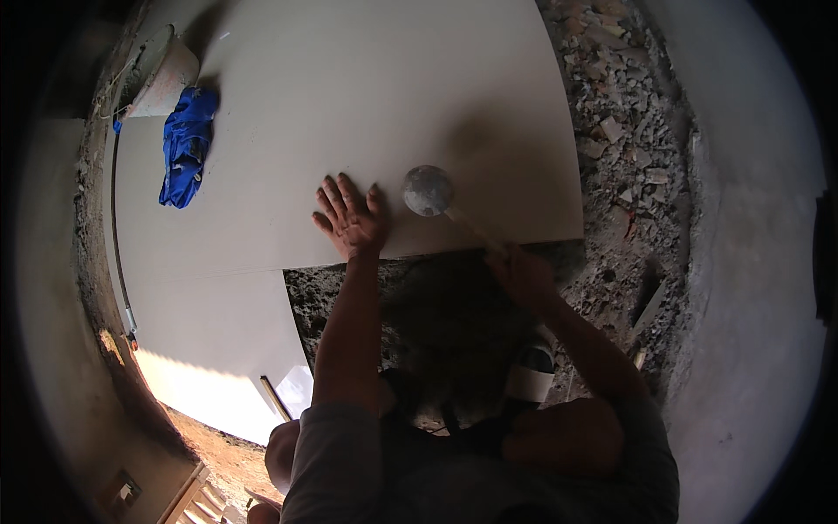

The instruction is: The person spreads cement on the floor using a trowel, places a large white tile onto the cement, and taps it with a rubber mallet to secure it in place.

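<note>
A large pale tile (367,105) lies flat on the floor, its near edge running just in front of the person. A mallet (428,190) with a round grey head rests its head on the tile close to that near edge, and its thin light handle slants down and to the right off the tile's edge. The right hand (521,272) is closed around the lower end of the handle, over the rough grey bed just beyond the tile; the fingers themselves are in shadow and hard to make out. The left hand (351,217) lies open and flat on the tile, fingers spread, just beside the mallet head on its left, not touching it.

A second pale tile (209,332) lies to the left, butted against the first. A crumpled blue cloth (185,144) sits on the far left of the tile, beside a bucket (166,79). Broken rubble (624,131) covers the ground to the right.
</note>
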A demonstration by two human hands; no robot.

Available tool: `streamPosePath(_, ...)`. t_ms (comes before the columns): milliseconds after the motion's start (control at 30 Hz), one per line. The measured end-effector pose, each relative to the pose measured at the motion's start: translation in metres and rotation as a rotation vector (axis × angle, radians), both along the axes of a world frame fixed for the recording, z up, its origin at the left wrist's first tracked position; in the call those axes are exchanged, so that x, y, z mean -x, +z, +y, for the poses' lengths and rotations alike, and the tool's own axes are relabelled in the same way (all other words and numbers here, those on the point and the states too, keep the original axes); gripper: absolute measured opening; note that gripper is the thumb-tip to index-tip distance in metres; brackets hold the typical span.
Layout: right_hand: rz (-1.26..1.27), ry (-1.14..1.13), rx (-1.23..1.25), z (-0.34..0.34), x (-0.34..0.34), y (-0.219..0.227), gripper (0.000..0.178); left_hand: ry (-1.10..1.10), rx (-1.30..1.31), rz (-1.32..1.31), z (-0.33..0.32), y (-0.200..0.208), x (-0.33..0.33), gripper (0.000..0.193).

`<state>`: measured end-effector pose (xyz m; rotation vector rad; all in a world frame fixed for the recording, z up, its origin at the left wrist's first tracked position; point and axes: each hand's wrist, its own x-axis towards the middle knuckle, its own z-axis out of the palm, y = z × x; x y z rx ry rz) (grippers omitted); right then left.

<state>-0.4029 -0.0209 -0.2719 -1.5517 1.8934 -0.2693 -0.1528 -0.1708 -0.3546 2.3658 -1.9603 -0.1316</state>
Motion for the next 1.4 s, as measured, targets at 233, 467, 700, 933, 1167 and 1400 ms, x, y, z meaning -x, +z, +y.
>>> streamPosePath(233, -0.115, -0.063, 0.011, 0.017, 0.007, -0.001, 0.046, -0.025, -0.004, 0.034, 0.006, -0.005, -0.001, 0.075)
streamPosePath(467, 0.006, -0.21, -0.107, 0.047, 0.026, 0.005, 0.04, -0.051, 0.031, 0.015, 0.002, -0.004, 0.003, 0.077)
streamPosePath(700, -0.195, -0.218, 0.177, 0.057, 0.032, 0.02, 0.038, -0.498, -0.233, -0.154, 0.024, -0.013, 0.048, 0.087)
streamPosePath(933, -0.1, -0.269, 0.026, 0.038, 0.036, -0.005, 0.038, -0.442, -0.069, -0.017, 0.023, 0.006, 0.06, 0.093)
streamPosePath(1167, 0.016, -0.161, 0.018, 0.02, 0.022, 0.003, 0.039, -0.252, 0.0, 0.084, 0.01, 0.004, 0.051, 0.083)
streamPosePath(1400, -0.016, -0.143, -0.046, 0.002, 0.015, 0.004, 0.043, -0.064, -0.055, 0.132, -0.018, 0.006, 0.037, 0.073)
